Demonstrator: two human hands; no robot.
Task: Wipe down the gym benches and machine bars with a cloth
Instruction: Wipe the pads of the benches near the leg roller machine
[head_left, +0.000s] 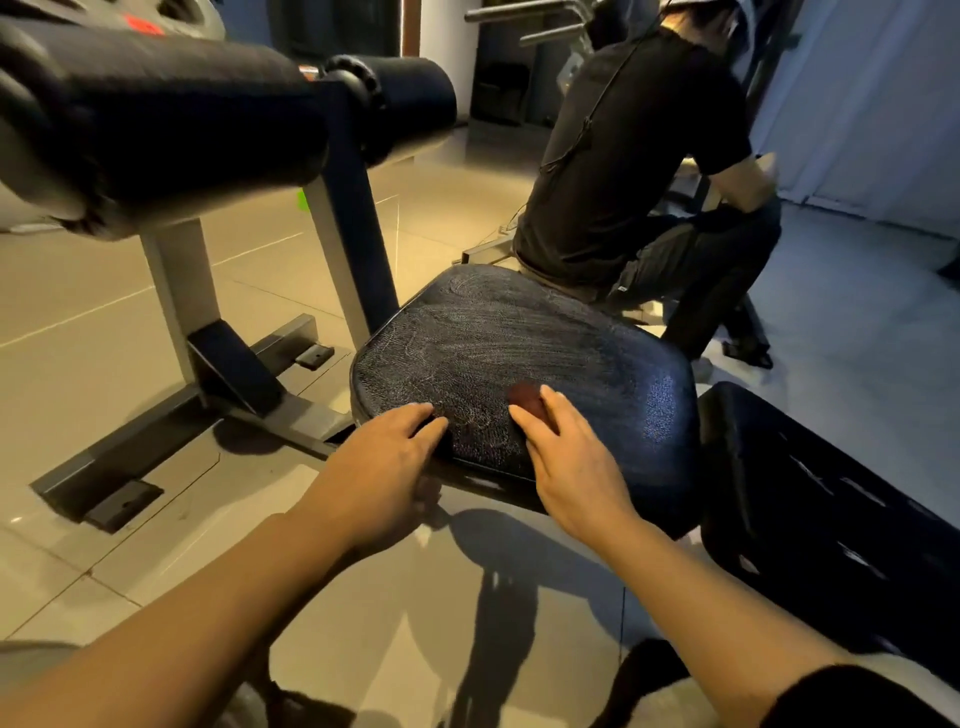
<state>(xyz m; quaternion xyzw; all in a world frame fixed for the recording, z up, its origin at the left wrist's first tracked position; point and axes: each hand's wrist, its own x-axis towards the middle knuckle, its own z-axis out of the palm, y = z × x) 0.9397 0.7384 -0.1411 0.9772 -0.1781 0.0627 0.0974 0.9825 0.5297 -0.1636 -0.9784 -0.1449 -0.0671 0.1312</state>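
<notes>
Pressing a small reddish cloth (524, 397) flat under straight fingers, the right hand (566, 457) works the seat pad (519, 343) near its front edge. Left hand (387, 462) rests spread on the pad's corner. Soft and light, the cloth likely slides best palmed from above.

Both forearms extend forward and converge slightly, bare to the hands; a dark sleeve edge shows at the right elbow. Left hand (387, 457): palm down, fingers (423, 418) spread and slightly bent. Right hand (569, 457): palm down, fingers (553, 410) extended together, pressing flat.
</notes>
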